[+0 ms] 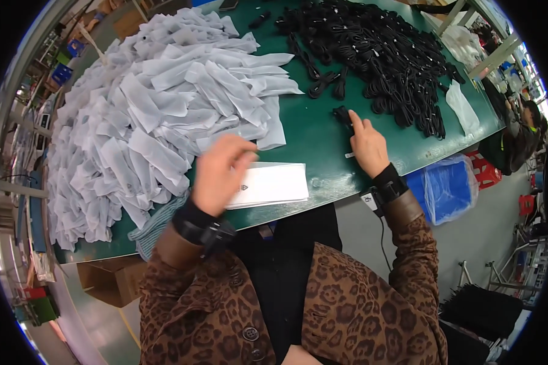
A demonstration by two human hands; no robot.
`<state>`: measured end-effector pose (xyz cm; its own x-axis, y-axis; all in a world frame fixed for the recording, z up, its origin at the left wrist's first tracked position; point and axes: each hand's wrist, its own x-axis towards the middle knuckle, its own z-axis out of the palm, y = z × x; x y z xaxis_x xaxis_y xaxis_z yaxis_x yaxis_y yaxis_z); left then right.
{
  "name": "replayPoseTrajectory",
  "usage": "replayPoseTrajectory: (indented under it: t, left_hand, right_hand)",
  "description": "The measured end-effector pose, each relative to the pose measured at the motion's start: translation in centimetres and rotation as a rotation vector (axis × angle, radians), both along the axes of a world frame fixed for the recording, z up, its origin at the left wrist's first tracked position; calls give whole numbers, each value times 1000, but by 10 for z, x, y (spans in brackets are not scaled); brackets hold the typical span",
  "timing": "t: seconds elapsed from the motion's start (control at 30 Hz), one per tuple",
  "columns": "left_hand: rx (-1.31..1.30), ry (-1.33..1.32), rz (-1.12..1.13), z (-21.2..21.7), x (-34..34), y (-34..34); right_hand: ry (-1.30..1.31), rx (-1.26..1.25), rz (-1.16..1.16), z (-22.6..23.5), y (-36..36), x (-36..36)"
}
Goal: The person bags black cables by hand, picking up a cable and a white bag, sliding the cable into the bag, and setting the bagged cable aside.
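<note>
Clearly, what we handle is a small black cable bundle [342,115], a short, compact coil, and just left of it a flat white stack of sleeves [274,182], smooth and bright, with a small dark printed mark near its left end. Both lie toward our side of a glossy green table [326,176].

Around them, a wide heap of pale, translucent bags [170,100] fills the table's left half and reaches almost to the white stack. At the far right is a thick pile of black cables [377,55], with a loose white bag [463,109] at its right edge. A blue striped cloth [158,228] sits by our left wrist. Below the table edge on the right we see a blue bin [425,190] with a clear liner, and on the left a cardboard box [112,281].

Our right hand [369,148] partly hides the bundle: its fingers are closed on the near end, while the far end pokes out beyond the index fingertip. Our left hand [223,173], blurred and with curled fingers, covers the white stack's left end; we cannot tell whether it grips anything.
</note>
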<state>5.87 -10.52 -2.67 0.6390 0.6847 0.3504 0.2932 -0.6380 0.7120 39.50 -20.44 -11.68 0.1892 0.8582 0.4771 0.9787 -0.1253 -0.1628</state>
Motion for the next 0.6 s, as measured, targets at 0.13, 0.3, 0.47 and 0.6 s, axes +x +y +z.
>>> replayPoseTrajectory:
  t: [0.13,0.3,0.47,0.6]
  left_hand:
    - [-48,23,-150,-50,34,-38]
    - [109,106,-151,-63,50,-49]
    - [21,137,-111,-72,52,-50]
    - [-80,80,-72,-71,49,-47]
  right_hand:
    - [-10,-59,23,7,-10,-22]
    - [64,-64,92,13,-23,-33]
    - [244,42,234,12,-43,-57]
    - [286,44,250,34,-62,-84]
